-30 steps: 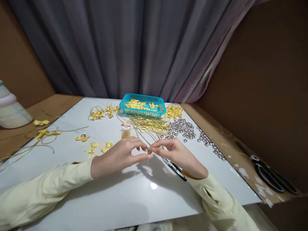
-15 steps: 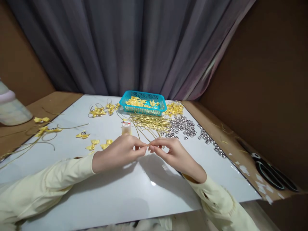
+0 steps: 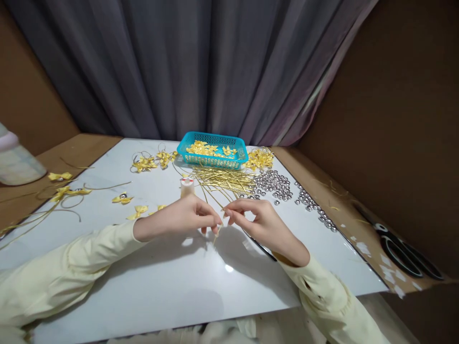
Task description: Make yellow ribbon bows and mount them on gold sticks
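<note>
Over the middle of the white board (image 3: 168,296), my left hand (image 3: 182,216) pinches a thin pale strand (image 3: 215,235) that hangs below its fingertips. My right hand (image 3: 263,222) is close beside it, thumb and forefinger pressed together on something too small to make out. A slim dark tool (image 3: 265,250) shows partly beneath my right hand. Just behind my left hand stands a white spool (image 3: 187,185). Gold cords (image 3: 224,179) lie in a pile beyond both hands, near many silver beads (image 3: 274,184).
A blue basket (image 3: 215,162) of yellow bows stands at the back. More yellow bows (image 3: 122,198) and loose cords lie at the left, beside a bottle (image 3: 19,157). Black scissors (image 3: 401,251) and white scraps (image 3: 363,248) are at the right edge.
The fingertips of my two hands have moved slightly apart. A pale strand now hangs below my left fingers, and more of the dark tool shows under my right hand.
</note>
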The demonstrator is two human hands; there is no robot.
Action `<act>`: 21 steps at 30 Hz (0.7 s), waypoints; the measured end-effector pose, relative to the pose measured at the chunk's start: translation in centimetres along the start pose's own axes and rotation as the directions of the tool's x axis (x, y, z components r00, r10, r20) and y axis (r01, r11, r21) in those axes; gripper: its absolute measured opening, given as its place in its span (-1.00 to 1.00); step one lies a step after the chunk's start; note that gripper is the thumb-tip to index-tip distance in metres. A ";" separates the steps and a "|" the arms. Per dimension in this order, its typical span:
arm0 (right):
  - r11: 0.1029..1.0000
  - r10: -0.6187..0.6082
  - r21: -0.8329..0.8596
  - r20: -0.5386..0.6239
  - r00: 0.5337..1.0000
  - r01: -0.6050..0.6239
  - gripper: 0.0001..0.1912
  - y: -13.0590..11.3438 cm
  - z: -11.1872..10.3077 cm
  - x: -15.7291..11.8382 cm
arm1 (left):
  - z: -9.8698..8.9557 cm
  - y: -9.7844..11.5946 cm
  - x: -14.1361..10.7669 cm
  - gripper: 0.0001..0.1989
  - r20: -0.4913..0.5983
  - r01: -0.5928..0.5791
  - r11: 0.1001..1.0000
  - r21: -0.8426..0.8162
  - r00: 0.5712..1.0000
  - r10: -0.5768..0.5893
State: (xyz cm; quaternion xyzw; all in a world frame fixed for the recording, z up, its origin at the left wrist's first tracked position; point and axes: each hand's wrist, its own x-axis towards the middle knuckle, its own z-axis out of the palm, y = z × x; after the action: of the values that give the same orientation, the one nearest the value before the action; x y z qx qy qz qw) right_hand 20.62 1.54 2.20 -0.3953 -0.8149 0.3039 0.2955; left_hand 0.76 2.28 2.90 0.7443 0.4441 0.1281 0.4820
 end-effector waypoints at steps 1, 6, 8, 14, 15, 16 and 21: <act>1.000 -0.001 0.004 0.004 1.000 0.001 -0.79 0.0 0.0 0.0 | 0.1 -0.1 0.0 -0.73 0.006 -0.007 1.000 -0.007 1.000 0.007; 1.000 -0.014 0.021 0.019 1.000 0.014 -0.81 0.0 0.2 0.1 | 0.7 -0.5 0.3 -0.73 0.037 -0.014 0.999 -0.036 0.999 0.015; 1.000 -0.014 0.022 0.016 1.000 0.013 -0.80 0.1 0.2 0.1 | 0.8 -0.6 0.3 -0.74 0.056 -0.018 0.998 -0.054 0.998 0.021; 1.000 -0.014 0.013 0.011 1.000 0.013 -0.80 0.2 0.1 0.2 | 0.6 -0.5 0.3 -0.73 0.082 -0.007 0.993 -0.122 0.996 0.017; 1.000 -0.012 0.009 0.007 1.000 0.012 -0.80 0.2 0.1 0.2 | 0.6 -0.4 0.3 -0.74 0.084 -0.002 0.991 -0.132 0.996 0.014; 1.000 -0.008 0.005 0.001 1.000 0.008 -0.80 0.3 0.1 0.2 | 0.6 -0.3 0.2 -0.74 0.087 0.001 0.990 -0.143 0.996 0.011; 0.999 0.033 0.013 -0.012 0.999 -0.033 -0.81 0.5 0.0 0.2 | 0.5 0.1 0.0 -0.75 0.085 0.020 0.986 -0.166 0.996 -0.006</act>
State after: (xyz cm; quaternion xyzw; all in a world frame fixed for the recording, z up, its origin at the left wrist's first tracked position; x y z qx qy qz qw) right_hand 20.71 1.99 1.84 -0.4088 -0.8045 0.3114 0.2977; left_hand 1.11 2.00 2.77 0.7032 0.4158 0.1302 0.5618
